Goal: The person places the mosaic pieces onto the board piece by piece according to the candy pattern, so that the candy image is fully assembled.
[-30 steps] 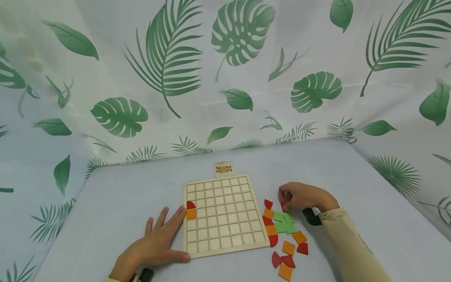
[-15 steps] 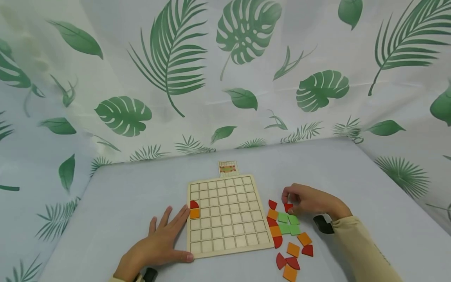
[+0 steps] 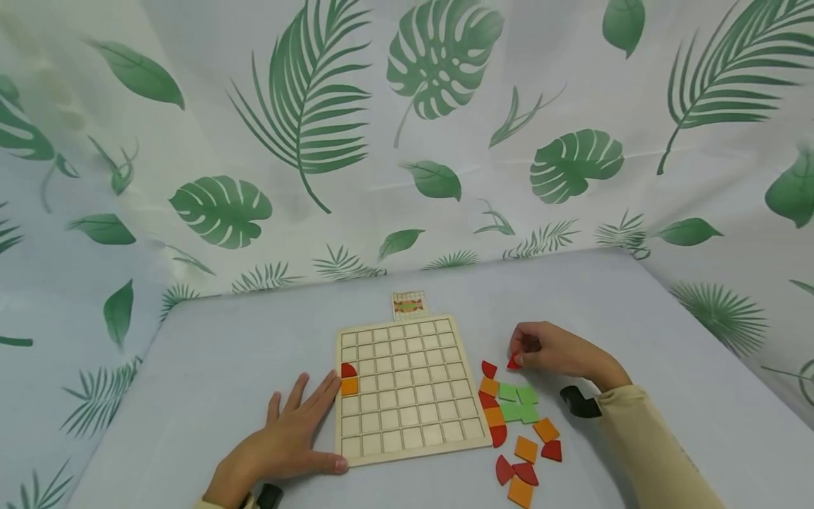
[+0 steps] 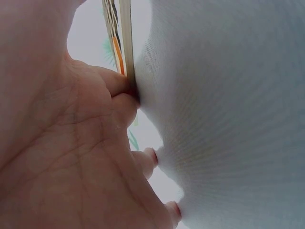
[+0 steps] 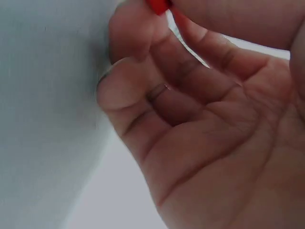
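Note:
My right hand point(image 3: 556, 352) pinches a red quarter-circle tile point(image 3: 513, 362) between thumb and fingers, just beyond the loose tiles; the right wrist view shows a bit of the red tile point(image 5: 159, 5) at the thumb tip. With fingers spread, my left hand point(image 3: 286, 440) rests against the left edge of a square wooden grid board point(image 3: 407, 396), its thumb at the near left corner. On the board's left column lie a red quarter-circle tile point(image 3: 348, 370) and, directly below it, an orange square tile point(image 3: 350, 386). The left wrist view shows fingertips on the cloth by the board's edge point(image 4: 127, 43).
Right of the board lie several green square tiles point(image 3: 509, 411), orange square tiles point(image 3: 526, 449) and red quarter-circle tiles point(image 3: 552, 450), some against its edge. A small pattern card point(image 3: 409, 304) lies behind the board. A leaf-print cloth point(image 3: 356, 233) hangs behind the table.
My right hand has turned and lifted the red quarter-circle tile slightly away from the green tiles. The left hand keeps its place on the board's edge. The head view shifts slightly.

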`<act>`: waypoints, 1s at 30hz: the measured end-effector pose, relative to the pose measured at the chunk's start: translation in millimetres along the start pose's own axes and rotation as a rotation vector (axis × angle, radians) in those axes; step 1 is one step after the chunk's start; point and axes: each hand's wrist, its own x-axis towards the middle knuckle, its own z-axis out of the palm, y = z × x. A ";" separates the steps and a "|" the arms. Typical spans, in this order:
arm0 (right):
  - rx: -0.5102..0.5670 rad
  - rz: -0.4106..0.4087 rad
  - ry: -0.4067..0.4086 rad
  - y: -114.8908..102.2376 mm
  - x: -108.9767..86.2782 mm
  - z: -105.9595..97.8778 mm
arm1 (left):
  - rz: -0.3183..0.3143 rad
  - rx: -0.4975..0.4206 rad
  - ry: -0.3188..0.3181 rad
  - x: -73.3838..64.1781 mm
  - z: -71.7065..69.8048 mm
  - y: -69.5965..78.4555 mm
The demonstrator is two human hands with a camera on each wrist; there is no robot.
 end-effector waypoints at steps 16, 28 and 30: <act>0.194 -0.126 0.040 -42.3 32.5 6.7 | -0.001 0.007 0.012 -4.1 -2.9 6.5; 0.397 -0.188 0.063 -83.5 66.2 40.5 | 0.019 -0.006 0.008 -4.1 -1.6 2.4; 0.413 -0.193 0.048 -90.4 71.0 46.3 | 0.025 -0.005 0.011 -4.3 -2.1 2.4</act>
